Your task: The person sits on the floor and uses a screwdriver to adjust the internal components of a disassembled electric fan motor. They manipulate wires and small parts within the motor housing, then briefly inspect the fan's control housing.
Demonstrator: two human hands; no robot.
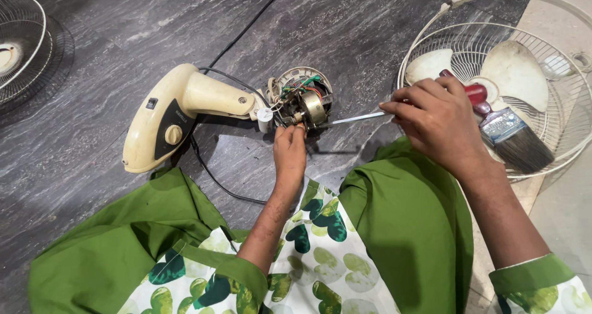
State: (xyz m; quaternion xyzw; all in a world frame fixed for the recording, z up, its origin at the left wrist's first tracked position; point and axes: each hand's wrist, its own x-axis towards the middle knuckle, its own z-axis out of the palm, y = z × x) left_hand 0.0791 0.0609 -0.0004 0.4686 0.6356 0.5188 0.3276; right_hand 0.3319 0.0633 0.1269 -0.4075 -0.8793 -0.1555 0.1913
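Two hands grip — right (pixel 439 118) the screwdriver (pixel 357 118) lying level, tip leftward, left (pixel 290 146) pinching the motor (pixel 303 99).

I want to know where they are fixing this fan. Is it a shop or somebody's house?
Probably a home floor, though a small repair spot is possible. The person sits on a dark stone floor, not at a bench. The opened fan motor, the fan guard holding the blades, and a paintbrush lie on the ground.

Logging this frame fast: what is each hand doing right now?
Left hand: fingertips pinched at the fan motor; grip unclear.
Right hand: closed on a screwdriver, tip at the motor.
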